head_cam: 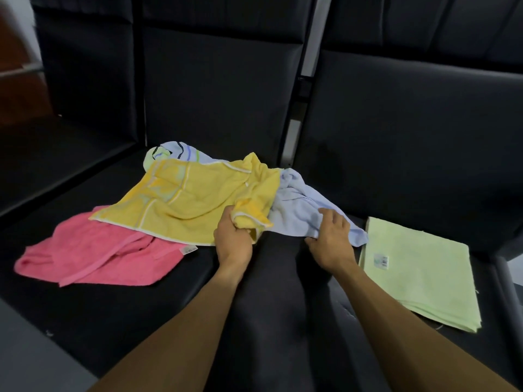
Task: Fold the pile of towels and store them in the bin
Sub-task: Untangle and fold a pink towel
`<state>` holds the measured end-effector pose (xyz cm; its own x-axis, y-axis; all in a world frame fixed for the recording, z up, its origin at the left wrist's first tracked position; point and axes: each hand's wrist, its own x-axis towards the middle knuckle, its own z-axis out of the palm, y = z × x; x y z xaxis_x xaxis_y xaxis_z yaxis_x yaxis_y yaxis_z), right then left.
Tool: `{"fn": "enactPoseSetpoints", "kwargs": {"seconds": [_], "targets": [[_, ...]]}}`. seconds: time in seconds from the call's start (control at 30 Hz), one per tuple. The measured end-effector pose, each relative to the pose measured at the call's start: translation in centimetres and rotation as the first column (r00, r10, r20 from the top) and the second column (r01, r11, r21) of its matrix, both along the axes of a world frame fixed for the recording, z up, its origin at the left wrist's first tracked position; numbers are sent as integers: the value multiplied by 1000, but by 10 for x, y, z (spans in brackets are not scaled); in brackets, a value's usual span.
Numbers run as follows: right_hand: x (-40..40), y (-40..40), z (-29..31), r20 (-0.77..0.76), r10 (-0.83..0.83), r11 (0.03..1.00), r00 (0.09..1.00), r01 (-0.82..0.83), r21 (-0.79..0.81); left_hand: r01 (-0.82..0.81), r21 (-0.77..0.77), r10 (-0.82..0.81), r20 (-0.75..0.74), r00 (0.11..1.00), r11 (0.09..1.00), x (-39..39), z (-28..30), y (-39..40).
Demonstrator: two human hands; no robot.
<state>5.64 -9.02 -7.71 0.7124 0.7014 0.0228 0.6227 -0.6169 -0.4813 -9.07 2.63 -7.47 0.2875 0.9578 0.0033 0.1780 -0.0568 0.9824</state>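
Head view: one camera, looking down at dark padded seats.
Left hand (232, 239): fingers curled round a bunched corner of the yellow towel (195, 199).
Right hand (331, 239): pinching the pale blue towel (300, 210) at its near edge.
Key relation: both towels lie just beyond the hands, overlapping at the seat's (158, 295) middle.
Pink towel (99, 258): near-left, partly under the yellow.
Folded green towel (418, 273): neighbouring seat, right.
Bin: not visible.

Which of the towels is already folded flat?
The green towel, lying alone at the right. The pink, yellow and blue ones are crumpled.
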Motion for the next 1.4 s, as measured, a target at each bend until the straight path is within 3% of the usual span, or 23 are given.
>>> {"fn": "enactPoseSetpoints", "kwargs": {"seconds": [0.13, 0.27, 0.37, 0.5, 0.57, 0.7, 0.9, 1.07, 1.17, 1.23, 1.3, 1.4], "targets": [[8, 0, -6, 25, 11, 982, 1000, -6, -188, -103, 4, 102, 90, 991, 995, 4, 5, 6], [0, 10, -7, 121, 63, 959, 991, -27, -282, -23, 26, 22, 39, 999, 999, 4, 0, 9], [-5, 14, -6, 28, -1, 983, 1000, 6, -182, -65, 5, 65, 20, 998, 998, 6, -2, 8], [-1, 10, 2, -236, -118, 991, 964, 130, 36, -381, -3, 378, 120, 918, 925, -12, 15, 24], [0, 9, 6, -284, -93, 990, 954, 119, 78, -421, 0, 419, 101, 903, 907, -24, 10, 37], [-10, 16, 13, -305, -25, 997, 952, 46, 63, -241, -90, 244, 22, 969, 966, -25, 5, 34], [-23, 24, 13, -330, -23, 984, 944, 79, 158, -131, 202, 165, -161, 973, 971, -11, 4, 18], [-34, 24, 24, -395, 83, 929, 915, 73, 363, -111, 209, 189, -406, 894, 972, -15, -2, 22], [-47, 33, 30, -403, 173, 902, 899, 20, 432, -108, 46, 117, -260, 958, 993, -17, 1, 25], [-57, 43, 34, -415, 225, 895, 881, -19, 446, 100, -144, -117, -116, 986, 985, -13, 9, 16], [-64, 50, 33, -448, 266, 896, 854, -47, 442, 288, -288, -298, 10, 954, 913, -8, 14, 8], [-65, 48, 25, -452, 248, 922, 857, -66, 381, 265, -251, -272, 5, 962, 931, -3, 4, 15]]}}
